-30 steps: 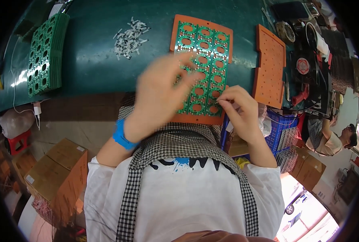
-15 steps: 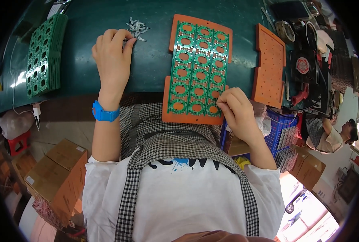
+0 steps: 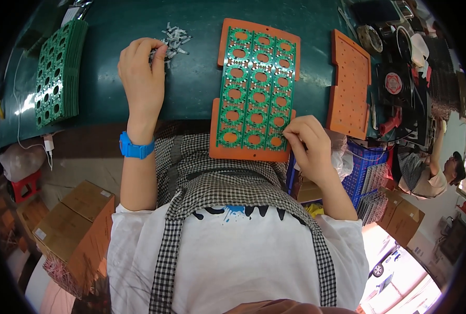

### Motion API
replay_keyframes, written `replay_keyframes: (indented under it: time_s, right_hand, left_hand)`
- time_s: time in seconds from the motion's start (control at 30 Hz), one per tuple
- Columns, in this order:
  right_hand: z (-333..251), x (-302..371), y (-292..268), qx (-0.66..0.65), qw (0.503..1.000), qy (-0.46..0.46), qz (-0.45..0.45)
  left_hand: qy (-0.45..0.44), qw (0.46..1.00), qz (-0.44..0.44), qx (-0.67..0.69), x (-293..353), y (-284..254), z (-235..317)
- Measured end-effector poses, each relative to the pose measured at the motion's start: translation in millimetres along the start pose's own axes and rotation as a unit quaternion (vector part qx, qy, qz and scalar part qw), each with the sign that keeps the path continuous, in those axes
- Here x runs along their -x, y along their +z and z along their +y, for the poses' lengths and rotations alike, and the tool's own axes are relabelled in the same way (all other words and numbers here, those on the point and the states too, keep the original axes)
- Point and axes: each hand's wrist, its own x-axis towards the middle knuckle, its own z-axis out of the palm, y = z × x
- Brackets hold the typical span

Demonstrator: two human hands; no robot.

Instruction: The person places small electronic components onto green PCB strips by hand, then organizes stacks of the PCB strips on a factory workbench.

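A green circuit board panel [image 3: 256, 89] with rows of round holes lies on an orange carrier tray [image 3: 227, 152] on the dark green table. My right hand [image 3: 306, 144] pinches at the panel's near right corner, fingers closed on its edge; whether a small part is in them I cannot tell. My left hand [image 3: 141, 78], with a blue watch at the wrist, reaches to a pile of small white parts [image 3: 174, 39] at the far side, fingertips closed on some of them.
A stack of green panels [image 3: 57, 78] lies at the left. A second orange tray [image 3: 349, 86] sits right of the panel, with tools and devices [image 3: 400, 78] beyond it. Cardboard boxes [image 3: 73, 225] and a blue crate [image 3: 363, 167] stand below. Another person [image 3: 426, 172] sits at right.
My left hand has left the green panel and gone left and away to the pile of white parts, where its fingers now close. My right hand has stayed at the panel's corner.
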Motion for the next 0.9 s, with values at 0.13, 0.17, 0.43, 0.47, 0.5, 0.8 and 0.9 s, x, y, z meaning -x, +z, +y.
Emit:
replay_keyframes:
  time_s: [0.13, 0.17, 0.43, 0.47, 0.5, 0.8, 0.9]
  right_hand:
    - [-2, -4, -2, -0.029, 0.999, 0.022, -0.019]
    - [-2, -5, -2, -0.028, 0.999, 0.022, -0.019]
    - [-3, -3, 2, -0.013, 1.000, 0.019, -0.006]
    - [-3, -2, 4, -0.014, 1.000, 0.019, -0.007]
    - [-3, -1, 6, 0.005, 1.000, 0.013, 0.005]
    - [-1, 3, 7, 0.073, 0.994, -0.066, 0.052]
    - [1, 0, 5, 0.057, 0.996, -0.059, 0.039]
  left_hand:
    - [-0.013, 1.000, -0.003, 0.009, 0, -1, 1]
    - [-0.021, 1.000, -0.009, 0.003, 0, -2, 3]
    - [-0.035, 0.999, -0.012, 0.002, 2, -4, 5]
    - [-0.039, 0.999, -0.014, 0.002, 2, -4, 5]
    - [-0.042, 0.999, -0.016, 0.001, 3, -4, 5]
    - [-0.039, 0.999, -0.009, 0.009, 0, -5, 6]
    - [-0.040, 0.999, -0.011, 0.010, 1, -3, 5]
